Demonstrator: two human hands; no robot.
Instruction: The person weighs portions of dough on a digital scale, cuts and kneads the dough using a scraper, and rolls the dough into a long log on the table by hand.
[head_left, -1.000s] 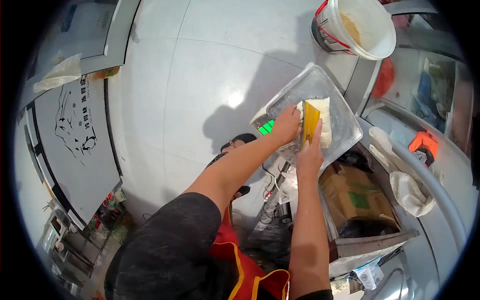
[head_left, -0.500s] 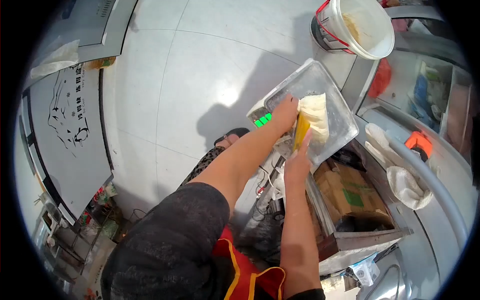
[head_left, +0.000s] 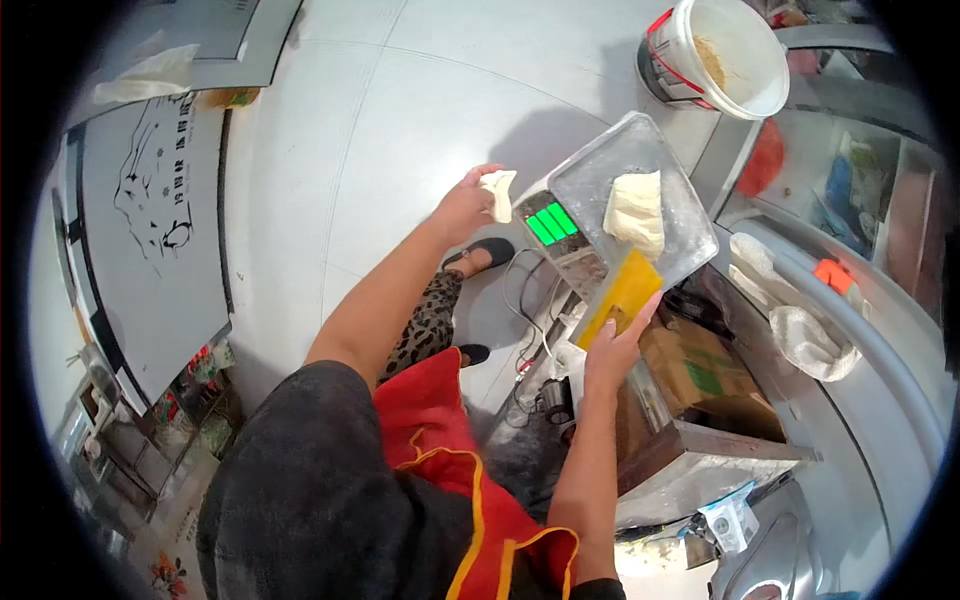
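My left hand [head_left: 466, 208] grips a small pale piece of dough [head_left: 500, 195], held out over the floor to the left of the scale. A yellow flat scraper [head_left: 622, 292] is in my right hand [head_left: 612, 350], tilted at the near edge of the metal tray [head_left: 690, 235]. On the tray lies a larger pale slab of dough [head_left: 635, 212] with a creased surface. The tray rests on a scale with a lit green display [head_left: 551, 225] at its left side.
A white bucket [head_left: 738, 60] with a red handle stands at the top right. Below the tray are a cardboard box [head_left: 705, 370] and cables [head_left: 525, 300]. A white cloth [head_left: 812, 343] and a curved grey rail [head_left: 880, 370] are at the right.
My left hand has moved left off the tray with a piece of dough. My right hand has drawn the scraper down towards the tray's near edge, away from the slab's left side.
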